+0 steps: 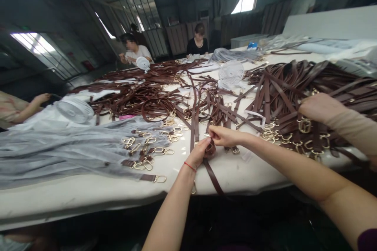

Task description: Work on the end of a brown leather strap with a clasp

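Your left hand [198, 153] is closed around a brown leather strap [210, 150] at about 12 o'clock, near the front edge of the white bench [88, 196], with a red thread around the wrist. Your right hand [226, 136] reaches in from 3 o'clock, its fingertips [212, 132] pinched together just above the strap's curled part; what lies between them is too small to tell. The strap's tail runs toward 6 o'clock and over the bench edge, and a gold clip [193, 188] hangs just below your left wrist.

At 9 o'clock, grey plastic sheeting [61, 153] lies over strap ends fitted with gold clasps [154, 150]. A white desk fan [231, 73] stands at 1 o'clock, beside heaped straps [282, 94]. At 2 o'clock, a co-worker's hand [321, 108] in a beige sleeve rests on those straps, just beside a gold buckle [304, 126].
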`<action>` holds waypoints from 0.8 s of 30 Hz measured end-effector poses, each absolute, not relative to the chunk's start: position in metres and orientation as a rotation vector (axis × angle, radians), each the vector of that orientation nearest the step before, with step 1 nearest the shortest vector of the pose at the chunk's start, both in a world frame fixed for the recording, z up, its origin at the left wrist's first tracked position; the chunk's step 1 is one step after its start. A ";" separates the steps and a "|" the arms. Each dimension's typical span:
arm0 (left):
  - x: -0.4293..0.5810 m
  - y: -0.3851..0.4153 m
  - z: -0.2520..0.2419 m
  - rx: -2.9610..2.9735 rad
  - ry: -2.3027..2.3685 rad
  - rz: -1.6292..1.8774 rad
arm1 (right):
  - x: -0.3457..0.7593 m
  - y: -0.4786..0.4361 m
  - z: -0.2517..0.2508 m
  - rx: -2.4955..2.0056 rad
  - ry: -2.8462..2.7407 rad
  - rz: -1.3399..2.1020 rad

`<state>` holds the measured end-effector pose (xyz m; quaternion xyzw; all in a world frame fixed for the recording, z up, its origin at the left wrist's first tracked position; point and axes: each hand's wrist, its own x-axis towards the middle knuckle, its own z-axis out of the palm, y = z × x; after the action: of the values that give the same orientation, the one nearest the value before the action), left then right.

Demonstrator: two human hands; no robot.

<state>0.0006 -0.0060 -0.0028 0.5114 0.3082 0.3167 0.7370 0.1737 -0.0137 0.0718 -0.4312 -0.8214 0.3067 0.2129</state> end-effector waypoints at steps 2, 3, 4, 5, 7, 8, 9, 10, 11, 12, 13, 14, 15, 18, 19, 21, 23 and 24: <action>0.001 -0.006 0.000 1.147 0.652 0.698 | 0.173 -0.011 0.072 -1.213 -2.269 0.861; 0.001 -0.006 0.001 1.158 0.642 0.700 | 0.173 -0.009 0.073 -1.223 -2.263 0.861; 0.001 -0.006 0.002 1.165 0.634 0.702 | 0.173 -0.008 0.073 -1.233 -2.257 0.859; 0.001 -0.006 0.003 1.168 0.627 0.704 | 0.172 -0.005 0.073 -1.244 -2.251 0.855; 0.000 -0.005 0.004 1.164 0.611 0.712 | 0.172 -0.001 0.072 -1.259 -2.246 0.840; 0.000 -0.005 0.005 1.160 0.604 0.715 | 0.171 0.001 0.071 -1.264 -2.246 0.831; 0.000 -0.005 0.005 1.155 0.598 0.717 | 0.171 0.003 0.071 -1.265 -2.250 0.823; 0.000 -0.005 0.005 1.149 0.593 0.717 | 0.171 0.004 0.070 -1.265 -2.256 0.816; 0.000 -0.005 0.005 1.143 0.588 0.715 | 0.171 0.005 0.070 -1.263 -2.265 0.810; 0.000 -0.004 0.005 1.136 0.585 0.713 | 0.171 0.006 0.069 -1.260 -2.274 0.805; 0.000 -0.004 0.006 1.129 0.582 0.709 | 0.171 0.007 0.069 -1.257 -2.282 0.799; 0.000 -0.004 0.006 1.124 0.580 0.705 | 0.170 0.007 0.069 -1.253 -2.289 0.790; 0.000 -0.004 0.006 1.119 0.578 0.701 | 0.170 0.006 0.070 -1.251 -2.293 0.777; -0.001 -0.004 0.007 1.111 0.579 0.702 | 0.168 0.002 0.071 -1.245 -2.297 0.710; -0.001 -0.005 0.008 1.110 0.581 0.707 | 0.168 -0.001 0.072 -1.243 -2.297 0.680; -0.002 -0.006 0.008 1.119 0.582 0.728 | 0.168 -0.007 0.074 -1.243 -2.298 0.617; -0.002 -0.007 0.007 1.134 0.582 0.755 | 0.169 -0.014 0.074 -1.239 -2.311 0.547; -0.002 -0.007 0.006 1.139 0.585 0.765 | 0.170 -0.017 0.072 -1.229 -2.321 0.514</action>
<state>-0.0020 -0.0073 0.0065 0.5183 0.2660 0.3482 0.7345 0.1701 -0.0173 0.0724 -0.4469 -0.8438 0.1869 0.2307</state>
